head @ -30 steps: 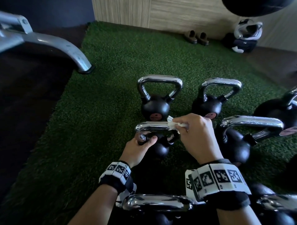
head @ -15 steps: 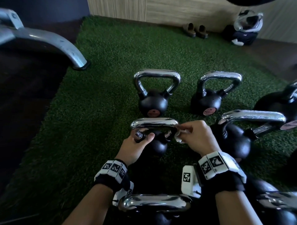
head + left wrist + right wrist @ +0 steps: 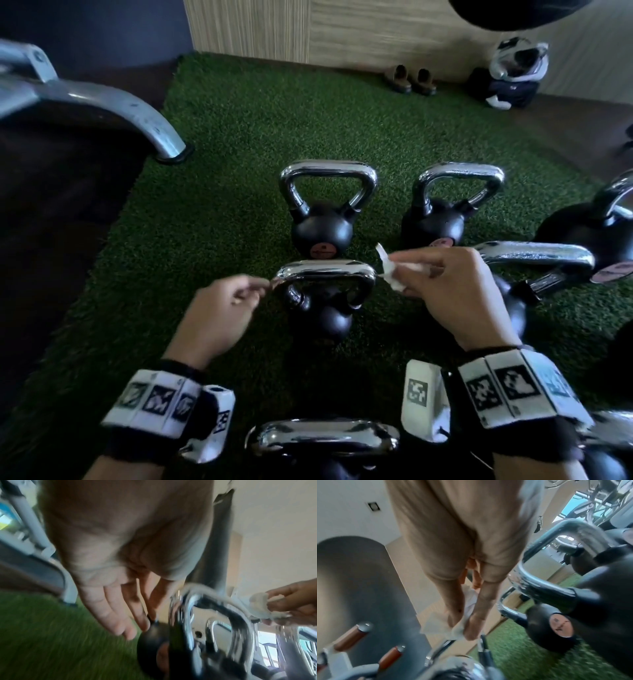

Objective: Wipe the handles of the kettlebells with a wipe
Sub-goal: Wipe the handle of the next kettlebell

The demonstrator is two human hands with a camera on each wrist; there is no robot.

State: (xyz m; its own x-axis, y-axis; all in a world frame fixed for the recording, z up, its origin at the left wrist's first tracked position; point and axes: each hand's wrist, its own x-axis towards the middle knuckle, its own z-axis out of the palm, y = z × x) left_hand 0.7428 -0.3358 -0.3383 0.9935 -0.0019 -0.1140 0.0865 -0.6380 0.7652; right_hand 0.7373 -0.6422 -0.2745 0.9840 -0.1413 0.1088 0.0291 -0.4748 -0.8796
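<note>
A small black kettlebell with a chrome handle (image 3: 325,270) stands on the green turf between my hands. My left hand (image 3: 253,291) hovers just off the handle's left corner. In the left wrist view its fingers (image 3: 113,615) are straight and relaxed and hold nothing. My right hand (image 3: 411,277) is just right of the handle's right corner and pinches a crumpled white wipe (image 3: 388,274) between thumb and fingers. The wipe (image 3: 458,630) hangs clear of the chrome. It also shows in the left wrist view as the wipe (image 3: 259,604) past the handle (image 3: 181,615).
Two more small kettlebells (image 3: 323,233) (image 3: 435,226) stand behind. A bigger one with a long handle (image 3: 537,260) lies close under my right hand, and another kettlebell (image 3: 589,233) is at far right. A near handle (image 3: 322,438) sits between my wrists. A grey machine leg (image 3: 137,113) is at left.
My left hand has let go of the handle's left leg and drawn back to the left. My right hand with the wipe has come off the handle's right end.
</note>
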